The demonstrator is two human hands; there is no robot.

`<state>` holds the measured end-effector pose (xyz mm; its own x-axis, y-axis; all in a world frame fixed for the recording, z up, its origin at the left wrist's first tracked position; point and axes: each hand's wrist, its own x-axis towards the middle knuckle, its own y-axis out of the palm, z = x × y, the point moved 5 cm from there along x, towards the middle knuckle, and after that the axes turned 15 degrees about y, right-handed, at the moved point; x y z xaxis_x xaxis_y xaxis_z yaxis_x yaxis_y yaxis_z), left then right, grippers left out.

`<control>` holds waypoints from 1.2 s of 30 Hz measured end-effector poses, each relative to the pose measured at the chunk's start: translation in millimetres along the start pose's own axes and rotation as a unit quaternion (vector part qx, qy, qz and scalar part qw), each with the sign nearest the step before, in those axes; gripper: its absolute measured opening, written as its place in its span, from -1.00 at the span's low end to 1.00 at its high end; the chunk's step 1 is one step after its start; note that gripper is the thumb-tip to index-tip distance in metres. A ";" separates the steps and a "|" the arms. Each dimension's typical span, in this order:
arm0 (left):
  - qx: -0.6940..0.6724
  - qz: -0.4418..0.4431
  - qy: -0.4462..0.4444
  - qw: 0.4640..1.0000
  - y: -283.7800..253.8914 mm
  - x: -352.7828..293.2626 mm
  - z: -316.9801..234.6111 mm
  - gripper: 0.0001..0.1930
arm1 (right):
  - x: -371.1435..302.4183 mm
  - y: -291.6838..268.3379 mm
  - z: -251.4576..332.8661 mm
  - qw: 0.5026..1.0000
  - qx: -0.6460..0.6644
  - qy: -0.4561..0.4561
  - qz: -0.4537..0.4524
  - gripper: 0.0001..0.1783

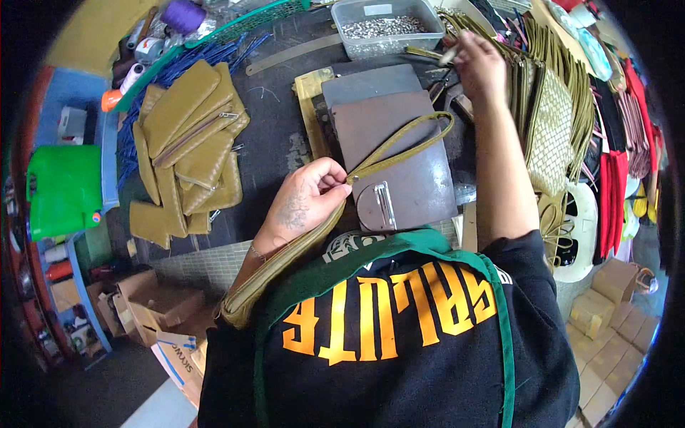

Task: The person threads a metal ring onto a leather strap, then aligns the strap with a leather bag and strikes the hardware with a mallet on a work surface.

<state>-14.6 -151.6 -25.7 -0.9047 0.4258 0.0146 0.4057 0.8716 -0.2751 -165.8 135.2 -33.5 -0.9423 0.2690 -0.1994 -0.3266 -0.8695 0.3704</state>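
My left hand (307, 200) pinches one end of an olive wristlet pouch (264, 274), where its strap starts. The pouch hangs along my left forearm toward my body. Its looped wrist strap (399, 153) lies over a dark metal plate (421, 189). A small silver metal tool (385, 205) rests on the near part of that plate. At the far right of the work surface, my right hand (481, 68) is closed near a short, pale, stick-like thing (448, 55). Its fingers are partly hidden and slightly blurred, so what it holds is unclear.
A clear plastic tub (385, 30) of small metal fittings stands at the back. On the left lies a pile of olive pouches (189, 135). Woven pouches and many straps (549, 121) crowd the right side. A green bin (64, 192) stands at far left.
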 end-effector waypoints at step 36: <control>0.173 0.185 0.057 0.966 -15.8 31.4 -32.3 -0.82 | -190.6 102.1 -2.4 0.489 -0.735 -0.351 0.312 -0.63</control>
<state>-45.1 -144.2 10.2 -0.6773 0.7343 -0.0452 0.6133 0.5296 -0.5861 -19.4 -5.9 40.1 -0.7864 -0.6114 0.0881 -0.0403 -0.0915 -0.9950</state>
